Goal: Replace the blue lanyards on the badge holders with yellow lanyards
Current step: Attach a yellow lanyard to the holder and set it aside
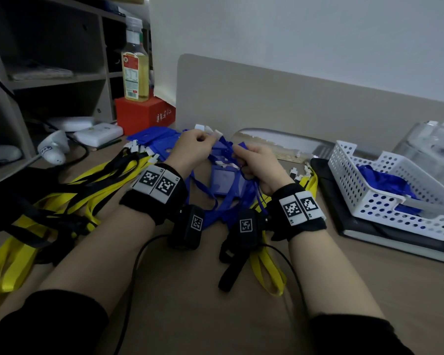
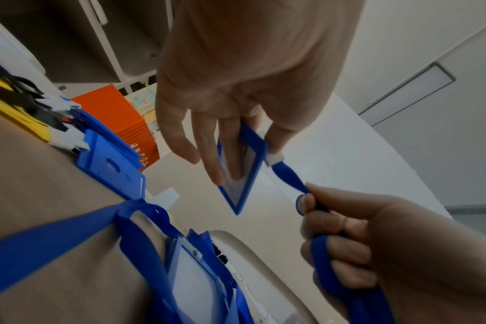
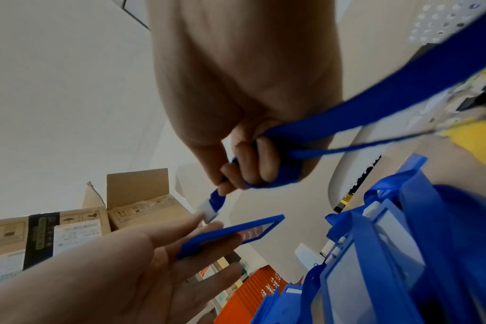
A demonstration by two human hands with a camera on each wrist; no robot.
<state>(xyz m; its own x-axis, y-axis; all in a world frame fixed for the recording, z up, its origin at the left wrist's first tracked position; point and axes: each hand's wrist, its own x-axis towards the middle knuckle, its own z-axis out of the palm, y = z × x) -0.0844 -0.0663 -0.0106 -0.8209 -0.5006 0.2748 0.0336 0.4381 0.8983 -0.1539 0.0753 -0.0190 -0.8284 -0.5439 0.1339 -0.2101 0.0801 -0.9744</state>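
Left wrist view: a flat blue plastic badge holder was pinched by the left hand, its blue ribbon lanyard gripped by the right hand (a hard tug could likely snap the white clip).

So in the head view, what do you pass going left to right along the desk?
Tangle of yellow and black lanyards → left hand → right hand, gripping a blue lanyard → white perforated plastic basket.
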